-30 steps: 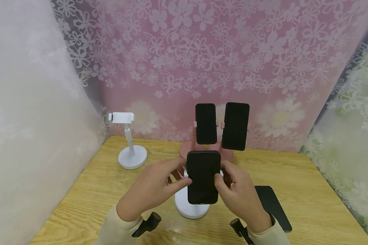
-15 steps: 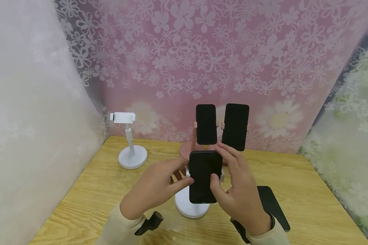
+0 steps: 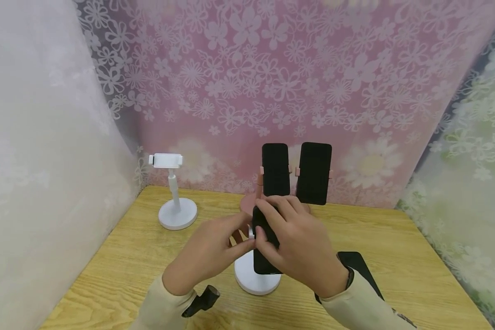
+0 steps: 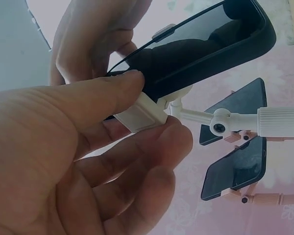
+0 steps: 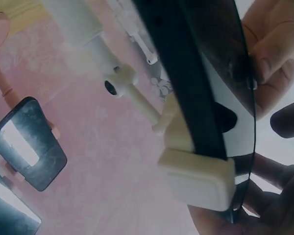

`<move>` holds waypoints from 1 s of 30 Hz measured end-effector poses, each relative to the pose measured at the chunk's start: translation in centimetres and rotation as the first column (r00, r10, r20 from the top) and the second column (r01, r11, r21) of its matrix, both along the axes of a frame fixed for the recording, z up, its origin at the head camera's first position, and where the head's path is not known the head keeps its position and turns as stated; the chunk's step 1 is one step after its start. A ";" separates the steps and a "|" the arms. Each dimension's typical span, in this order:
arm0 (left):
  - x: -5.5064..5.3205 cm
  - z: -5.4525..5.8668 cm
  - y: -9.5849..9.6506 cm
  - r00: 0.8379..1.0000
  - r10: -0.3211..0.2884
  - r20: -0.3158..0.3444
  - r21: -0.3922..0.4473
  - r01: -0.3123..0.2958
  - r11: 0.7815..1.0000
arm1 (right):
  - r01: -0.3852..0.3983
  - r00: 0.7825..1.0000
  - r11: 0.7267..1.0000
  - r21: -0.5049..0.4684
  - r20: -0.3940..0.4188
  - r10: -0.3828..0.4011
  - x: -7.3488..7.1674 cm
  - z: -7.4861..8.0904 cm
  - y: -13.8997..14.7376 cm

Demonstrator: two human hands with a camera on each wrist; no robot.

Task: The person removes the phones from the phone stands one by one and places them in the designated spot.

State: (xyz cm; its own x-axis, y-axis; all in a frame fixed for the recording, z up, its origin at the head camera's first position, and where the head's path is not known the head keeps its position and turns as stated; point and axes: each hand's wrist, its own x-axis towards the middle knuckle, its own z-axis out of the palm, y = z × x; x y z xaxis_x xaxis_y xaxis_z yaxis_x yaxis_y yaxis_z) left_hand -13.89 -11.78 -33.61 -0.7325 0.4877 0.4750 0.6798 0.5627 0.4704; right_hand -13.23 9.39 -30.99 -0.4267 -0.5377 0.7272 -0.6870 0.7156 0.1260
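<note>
A black phone stands upright in the clamp of a white phone stand at the middle of the table. My left hand pinches the clamp's left side, thumb at the phone's edge and forefinger against the white clamp block. My right hand lies across the front of the phone and hides much of its screen. Its fingers are near the top edge. In the right wrist view the right thumb stands off the screen, with its reflection beside it.
Behind, two phones sit upright in pink stands. A second white phone stand, its clamp unfilled, is at the back left. Another black phone lies on the table, partly under the right forearm.
My right hand has left the phone's right edge and moved left across its front. The left hand has stayed in place at the clamp.
</note>
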 end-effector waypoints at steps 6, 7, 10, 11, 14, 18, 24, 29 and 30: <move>-0.2 -0.2 0.2 1.000 0.020 0.024 0.015 -0.020 1.000 | 0.030 0.999 0.999 0.025 -0.032 -0.029 -0.9 -0.4 -0.5; -0.3 -0.2 0.2 0.999 0.020 0.033 0.020 -0.020 1.000 | 0.035 0.999 0.999 0.022 -0.036 -0.035 -1.0 -0.5 -0.6; -0.4 -0.3 0.2 0.998 0.019 0.066 0.038 -0.022 0.999 | 0.054 0.997 0.999 0.006 -0.055 -0.054 -1.3 -0.8 -0.9; -0.5 -0.3 0.2 0.997 0.020 0.077 0.045 -0.024 0.999 | 0.062 0.996 0.998 0.000 -0.059 -0.062 -1.4 -0.8 -0.9; -0.6 -0.4 0.4 0.996 0.035 0.087 0.064 -0.041 0.997 | 0.083 0.994 0.996 -0.016 -0.073 -0.084 -1.7 -1.0 -1.1; -0.9 -0.7 0.6 0.995 0.027 0.092 0.105 -0.036 0.994 | 0.093 0.992 0.994 -0.057 -0.075 -0.097 -1.9 -1.3 -1.3; -2.2 -1.6 0.6 0.975 -0.138 0.174 0.251 0.092 0.964 | 0.048 0.994 0.992 -0.115 -0.092 -0.058 -2.2 -1.6 -1.4; -3.0 -2.3 0.8 0.957 -0.237 0.167 0.347 0.168 0.923 | 0.023 0.992 0.993 -0.118 -0.123 -0.038 -2.3 -1.6 -1.1; -3.1 -2.4 0.9 0.953 -0.256 0.163 0.362 0.183 0.914 | 0.019 0.991 0.993 -0.119 -0.126 -0.034 -2.3 -1.6 -1.0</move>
State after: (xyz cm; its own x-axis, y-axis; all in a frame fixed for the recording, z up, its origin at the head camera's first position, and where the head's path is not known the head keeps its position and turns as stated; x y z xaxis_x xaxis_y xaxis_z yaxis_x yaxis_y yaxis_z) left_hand -16.97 -10.91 -36.01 -0.7235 0.4835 0.4927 0.6370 0.1926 0.7464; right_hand -15.53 8.35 -32.57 -0.3391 -0.4353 0.8340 -0.6510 0.7485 0.1259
